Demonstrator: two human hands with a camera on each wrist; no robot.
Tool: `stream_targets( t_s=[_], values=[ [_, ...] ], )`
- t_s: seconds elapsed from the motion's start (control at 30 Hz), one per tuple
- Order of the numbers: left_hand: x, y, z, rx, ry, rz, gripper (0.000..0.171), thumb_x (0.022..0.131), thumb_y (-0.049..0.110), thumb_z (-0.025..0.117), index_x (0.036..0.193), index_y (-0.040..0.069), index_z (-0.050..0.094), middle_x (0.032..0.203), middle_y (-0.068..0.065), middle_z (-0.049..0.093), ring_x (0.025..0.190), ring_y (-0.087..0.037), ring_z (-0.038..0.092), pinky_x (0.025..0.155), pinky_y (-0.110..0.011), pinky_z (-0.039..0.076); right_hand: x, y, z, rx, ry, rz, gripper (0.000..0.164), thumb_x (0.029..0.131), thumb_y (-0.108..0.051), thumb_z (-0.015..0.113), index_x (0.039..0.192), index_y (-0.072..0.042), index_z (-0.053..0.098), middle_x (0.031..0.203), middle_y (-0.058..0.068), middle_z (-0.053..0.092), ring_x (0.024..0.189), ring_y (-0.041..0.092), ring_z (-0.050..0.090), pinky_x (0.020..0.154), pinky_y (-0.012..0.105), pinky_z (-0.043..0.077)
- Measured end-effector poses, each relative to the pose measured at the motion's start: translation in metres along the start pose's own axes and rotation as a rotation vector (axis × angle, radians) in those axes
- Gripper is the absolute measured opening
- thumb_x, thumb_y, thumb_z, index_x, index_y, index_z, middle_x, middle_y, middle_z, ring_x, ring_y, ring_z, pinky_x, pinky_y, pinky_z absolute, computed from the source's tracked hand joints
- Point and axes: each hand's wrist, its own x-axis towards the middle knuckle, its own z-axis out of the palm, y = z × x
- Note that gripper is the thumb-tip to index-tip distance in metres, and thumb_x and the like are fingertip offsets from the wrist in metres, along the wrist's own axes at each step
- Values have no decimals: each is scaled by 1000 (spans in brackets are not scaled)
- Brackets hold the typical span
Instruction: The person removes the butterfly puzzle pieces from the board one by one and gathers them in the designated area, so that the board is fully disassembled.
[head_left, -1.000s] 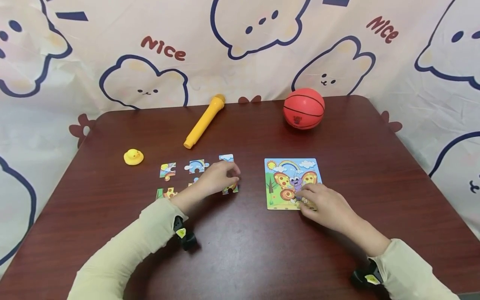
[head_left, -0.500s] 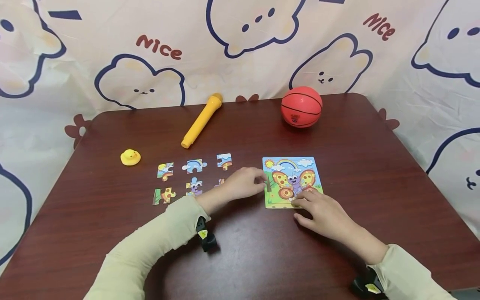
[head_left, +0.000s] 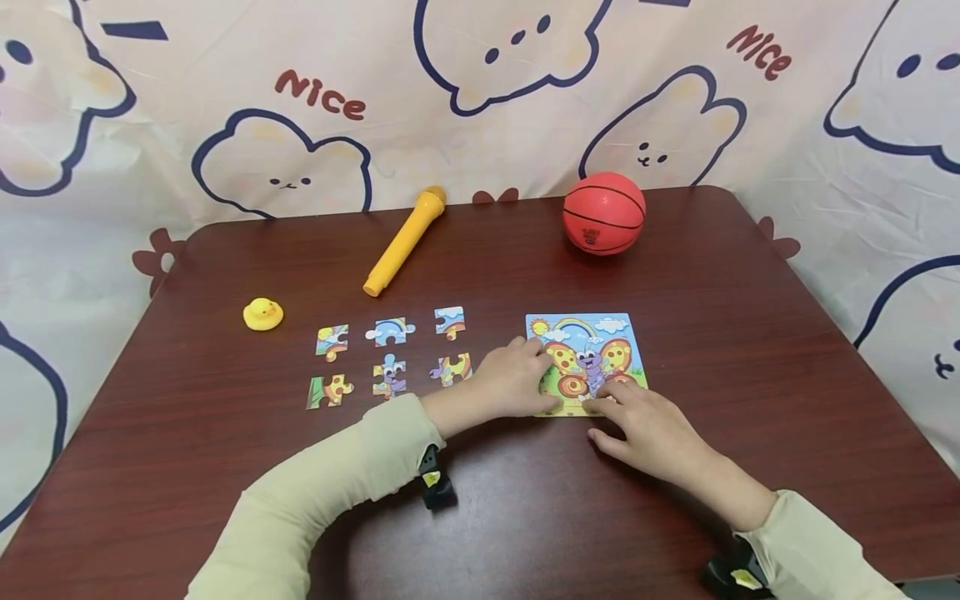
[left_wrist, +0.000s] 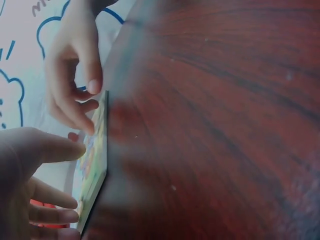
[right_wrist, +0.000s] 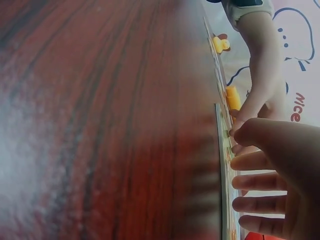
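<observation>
A square butterfly jigsaw puzzle (head_left: 588, 358) lies flat on the table, its picture complete where it shows. My left hand (head_left: 513, 379) is over its left edge, fingers and thumb spread apart and hiding part of that side. In the left wrist view the fingertips (left_wrist: 70, 216) are at the board's surface. My right hand (head_left: 652, 425) lies at the lower right corner, its fingers lightly bent over the board and holding nothing. To the left, several loose puzzle pieces sit apart in two rows, among them a rainbow piece (head_left: 390, 331) and a purple face piece (head_left: 389, 377).
A yellow rubber duck (head_left: 263, 314) sits at the left, beyond the loose pieces. A yellow toy microphone (head_left: 405, 242) lies behind them. At the back right stands a red toy basketball (head_left: 604, 213) on the brown table (head_left: 495, 267). A printed cloth hangs behind.
My left hand has moved right, from above the right-hand loose pieces to the puzzle's left edge, uncovering those pieces. My right hand has shifted only slightly on the lower right corner.
</observation>
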Motion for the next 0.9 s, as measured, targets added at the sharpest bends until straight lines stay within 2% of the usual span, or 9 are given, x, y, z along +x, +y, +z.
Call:
stream_targets(
  t_s=[0.17,0.43,0.67,0.9],
  values=[
    [0,3,4,29,6,11,60,71,57,61,112,14,58,108,-2,49,91,-16,45,66,-28,44,1,0,0,-2,9,-1,27,73,-29,69,94,-12,67,91,1,56,85,17,54,67,34,46],
    [2,3,5,-2,-7,-7,59,71,54,64,115,16,56,110,-3,48,92,-16,44,65,-28,44,1,0,-1,-6,25,-2,30,72,-30,71,95,-11,67,92,2,56,85,18,54,66,35,47],
    [6,3,6,-26,-17,-14,60,70,54,66,115,16,55,108,-3,47,90,-16,43,64,-27,43,1,0,0,2,-35,38,32,75,-34,68,97,-11,67,94,2,57,89,19,54,68,36,47],
    [7,3,4,-56,-32,-46,60,69,53,68,113,16,53,104,-2,47,89,-17,42,64,-28,43,3,-1,2,36,-35,65,30,74,-32,69,95,-10,68,93,2,57,89,19,54,68,36,47]
  ],
)
